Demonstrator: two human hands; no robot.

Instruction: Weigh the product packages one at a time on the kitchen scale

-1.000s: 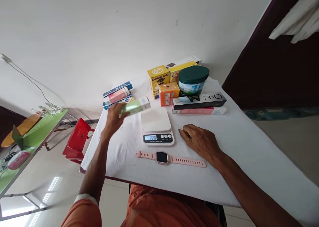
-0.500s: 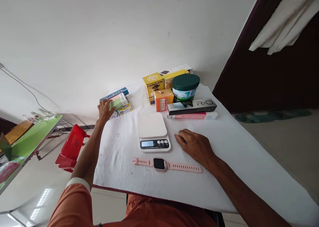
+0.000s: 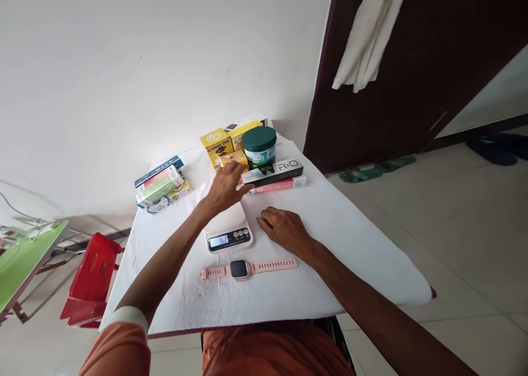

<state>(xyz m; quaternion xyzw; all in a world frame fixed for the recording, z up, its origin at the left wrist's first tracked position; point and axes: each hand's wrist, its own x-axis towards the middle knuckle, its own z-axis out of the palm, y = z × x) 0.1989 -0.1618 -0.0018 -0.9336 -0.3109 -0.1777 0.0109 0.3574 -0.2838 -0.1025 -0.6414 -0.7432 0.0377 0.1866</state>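
My left hand (image 3: 227, 186) reaches over the far part of the white digital scale (image 3: 228, 235), thumb spread from its fingers. Its fingertips are at the small orange box (image 3: 234, 158), whose front they hide; whether they touch it I cannot tell. The scale's display is lit and seems to read 362. To the scale's right, my right hand (image 3: 284, 230) rests on the white cloth with fingers curled and nothing visible in them. A pink-strapped smartwatch (image 3: 239, 268) lies flat in front of the scale.
Behind the left hand stand a yellow box (image 3: 216, 145) and a green-lidded tub (image 3: 259, 145). A black-and-silver box (image 3: 274, 170) lies on a pink-and-white box (image 3: 280, 185). Several small boxes (image 3: 160, 183) are stacked at left. A red chair (image 3: 91, 277) stands beside the table.
My left hand has left the green-and-white box on the left stack and moved right to the orange box. The view has turned right. The scale's reading has changed from about 293.
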